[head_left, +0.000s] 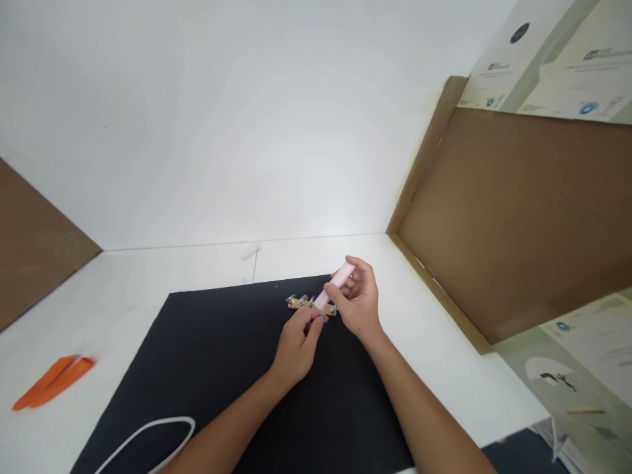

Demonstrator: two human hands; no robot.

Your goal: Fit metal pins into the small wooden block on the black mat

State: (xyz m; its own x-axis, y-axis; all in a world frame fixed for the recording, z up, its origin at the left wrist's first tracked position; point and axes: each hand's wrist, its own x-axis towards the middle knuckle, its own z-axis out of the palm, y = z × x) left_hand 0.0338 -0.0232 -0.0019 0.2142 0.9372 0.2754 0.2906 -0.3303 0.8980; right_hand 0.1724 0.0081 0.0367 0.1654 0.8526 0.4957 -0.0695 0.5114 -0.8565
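My right hand (359, 299) is closed around a flat pale pink strip (334, 286), which slants down to the left. At the strip's lower end, the fingers of my left hand (297, 342) are pinched together on a small clear piece (324, 316). Just behind the fingertips lies a light brown bar (296, 303) with several small metal and clear parts on it, partly hidden by the strip and my hands. Both hands are above the black mat (222, 355).
On the white table (118, 309) at the left lies an orange object (54, 382). A white cable (148, 426) loops over the mat at the lower left. Brown panels stand left (39, 243) and right (523, 224), with a white wall (222, 131) behind.
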